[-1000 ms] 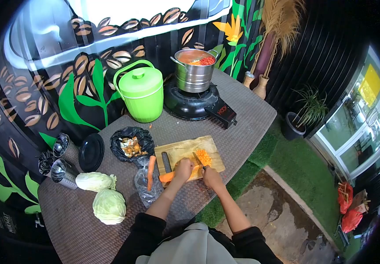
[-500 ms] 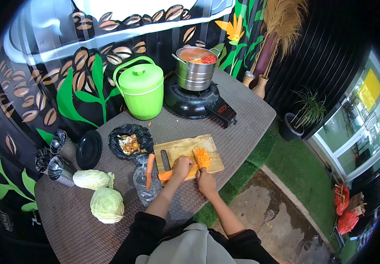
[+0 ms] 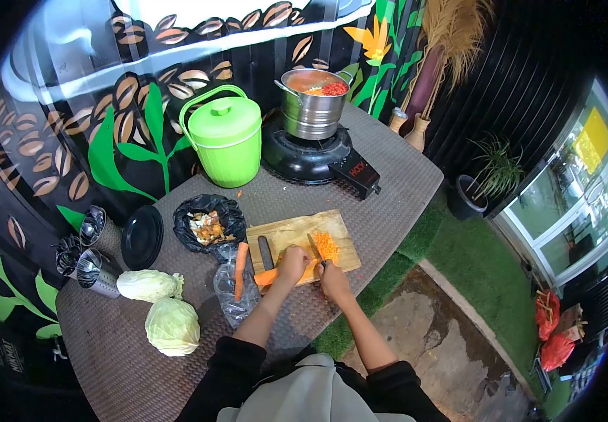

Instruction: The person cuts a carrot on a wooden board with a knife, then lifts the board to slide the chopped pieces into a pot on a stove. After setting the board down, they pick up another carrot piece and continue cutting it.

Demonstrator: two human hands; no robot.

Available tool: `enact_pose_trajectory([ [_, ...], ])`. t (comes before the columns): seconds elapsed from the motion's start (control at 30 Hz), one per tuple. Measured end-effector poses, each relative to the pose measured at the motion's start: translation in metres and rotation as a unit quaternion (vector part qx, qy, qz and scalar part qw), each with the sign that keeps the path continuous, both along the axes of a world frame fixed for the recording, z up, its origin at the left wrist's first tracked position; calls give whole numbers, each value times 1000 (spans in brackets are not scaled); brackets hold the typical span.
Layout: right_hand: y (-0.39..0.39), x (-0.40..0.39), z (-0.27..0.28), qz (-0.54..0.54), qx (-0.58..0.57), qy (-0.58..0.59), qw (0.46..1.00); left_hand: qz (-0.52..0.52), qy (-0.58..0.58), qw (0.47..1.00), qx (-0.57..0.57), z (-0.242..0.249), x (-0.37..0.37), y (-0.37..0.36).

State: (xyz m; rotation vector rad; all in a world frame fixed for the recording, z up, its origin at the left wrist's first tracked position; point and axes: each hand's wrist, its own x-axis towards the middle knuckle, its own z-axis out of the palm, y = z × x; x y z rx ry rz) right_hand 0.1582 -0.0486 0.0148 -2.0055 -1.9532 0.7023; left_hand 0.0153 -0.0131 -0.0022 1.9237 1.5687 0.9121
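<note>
My right hand (image 3: 333, 280) is closed around the dark handle of a knife (image 3: 314, 247), its blade pointing away over the cutting board (image 3: 283, 233). Beside the blade, my left hand (image 3: 293, 264) presses its fingers down on carrot at the board's near side. An orange carrot piece (image 3: 265, 277) shows to the left of that hand. Diced carrot (image 3: 326, 246) lies heaped right of the knife. A long dark object (image 3: 265, 253) rests on the board's left part. Just off the board, a whole carrot (image 3: 240, 271) lies on a clear plastic bag (image 3: 225, 288).
A black bag of scraps (image 3: 209, 224) sits behind the carrot. Two cabbages (image 3: 172, 328) lie left. A lidded green bucket (image 3: 226, 144) and a steel pot (image 3: 312, 112) on a black stove (image 3: 304, 158) stand at the back. Metal cutlery holders (image 3: 98, 273) and black plates (image 3: 142, 238) are far left.
The view has shifted slightly. Both hands stay at the near side of the board, with the knife beside the diced carrot and little other movement showing.
</note>
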Motion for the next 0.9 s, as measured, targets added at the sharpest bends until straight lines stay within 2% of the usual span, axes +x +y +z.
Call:
enact_pose_trajectory([
  [0.07, 3, 3, -1, 26, 4, 9, 1000, 10, -8, 1000, 10, -3, 1, 4],
  [0.27, -10, -15, -3, -39, 13, -25, 999, 5, 6, 1000, 1, -2, -1, 4],
  [0.37, 0, -2, -2, 1, 18, -7, 1000, -20, 3, 999, -35, 5, 1, 0],
  [0.47, -2, -3, 1, 29, 0, -2, 1000, 16, 23, 999, 15, -3, 1, 1],
  [0.53, -14, -15, -4, -30, 9, -23, 999, -1, 13, 1000, 12, -1, 0, 1],
  [0.67, -4, -11, -5, -28, -1, -12, 1000, -1, -2, 1000, 12, 5, 0, -1],
  [0.77, 1, -2, -5, 26, 16, 17, 999, 12, 6, 1000, -21, 6, 0, 1],
  [0.9, -11, -16, -3, -20, 9, -10, 1000, 19, 12, 999, -30, 4, 0, 2],
])
